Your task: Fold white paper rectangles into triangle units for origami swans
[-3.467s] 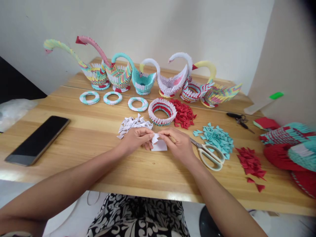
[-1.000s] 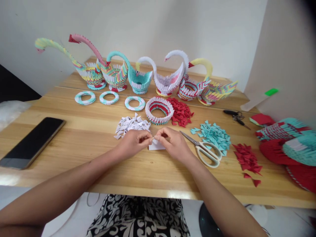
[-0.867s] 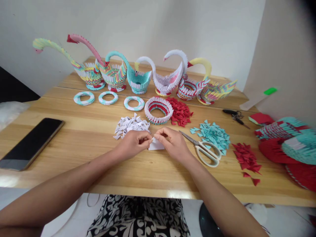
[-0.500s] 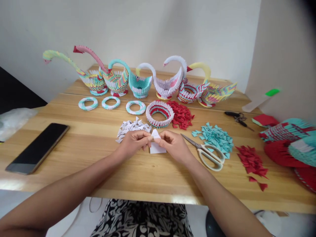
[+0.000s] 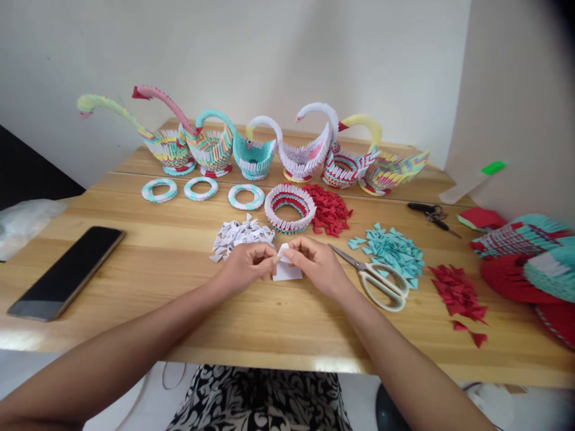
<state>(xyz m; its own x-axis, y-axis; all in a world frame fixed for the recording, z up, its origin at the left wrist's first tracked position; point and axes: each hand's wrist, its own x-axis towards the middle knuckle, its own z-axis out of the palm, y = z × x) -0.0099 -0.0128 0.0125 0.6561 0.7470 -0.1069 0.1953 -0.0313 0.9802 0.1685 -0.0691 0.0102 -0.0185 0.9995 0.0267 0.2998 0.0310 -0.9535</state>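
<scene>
Between my two hands is a small piece of white folded paper (image 5: 284, 252), pinched by the fingers and thumbs of both. My left hand (image 5: 250, 263) grips its left edge, and my right hand (image 5: 313, 261) has its right side. White paper (image 5: 287, 272) lies flat on the table just beneath it. Behind my left hand spreads a pile of white folded paper triangles (image 5: 242, 234). Beyond my hands sits a round ring (image 5: 290, 208) built of white, red and teal paper pieces. Scissors (image 5: 381, 281) with pale handles lie to the right of my right hand.
Several paper swans (image 5: 256, 155) line the back. Three teal-and-white rings (image 5: 201, 188) lie before them. Red triangles (image 5: 330, 209), teal triangles (image 5: 393, 251) and more red pieces (image 5: 456, 293) form piles. A phone (image 5: 67, 272) lies left; a black-handled tool (image 5: 433, 214) and paper models (image 5: 516, 263) are at right.
The white piece has tilted and shows less of its pointed top. My left fingers have shifted slightly along its edge; both hands keep hold of it.
</scene>
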